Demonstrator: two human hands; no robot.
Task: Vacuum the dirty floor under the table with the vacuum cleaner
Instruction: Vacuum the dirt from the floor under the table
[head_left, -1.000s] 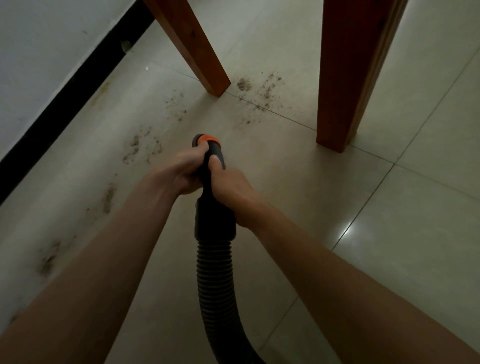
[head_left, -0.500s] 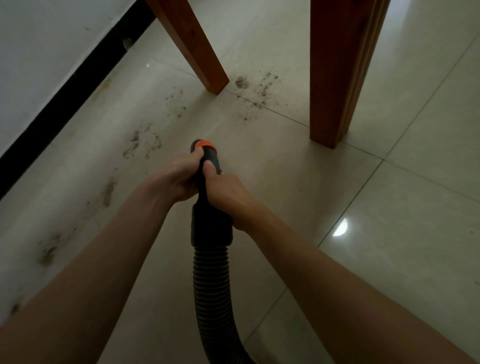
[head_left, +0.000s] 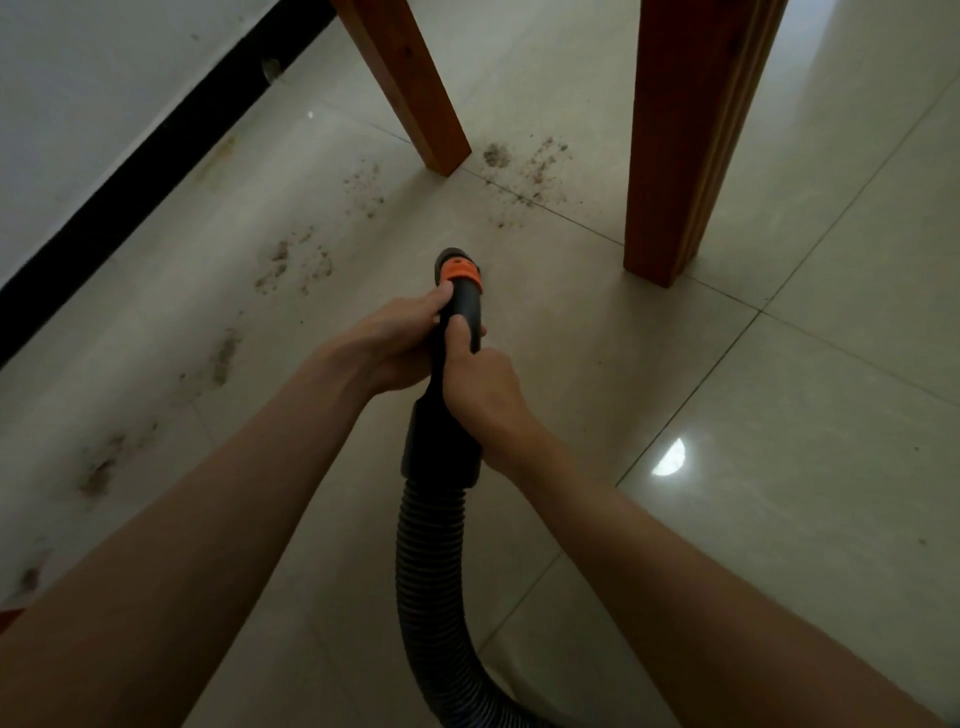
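Observation:
Both my hands grip a black vacuum hose handle (head_left: 462, 306) with an orange ring near its open end. My left hand (head_left: 395, 348) wraps it from the left; my right hand (head_left: 480, 395) holds it just behind, above the black cuff. The ribbed hose (head_left: 431, 587) curves down out of the frame. The nozzle end points at the pale tiled floor, short of a dirt patch (head_left: 524, 171) between two table legs. More dirt (head_left: 291, 262) lies to the left of the nozzle.
Two reddish wooden table legs stand ahead, the left leg (head_left: 415, 83) slanted and the right leg (head_left: 675, 140) thick. A white wall with a black skirting board (head_left: 130, 171) runs along the left. Further dirt smears (head_left: 98, 470) trail along the floor near it.
The nozzle end has pushed forward a little toward the dirt between the legs, showing more of the handle past my fingers. Both hands keep their grip.

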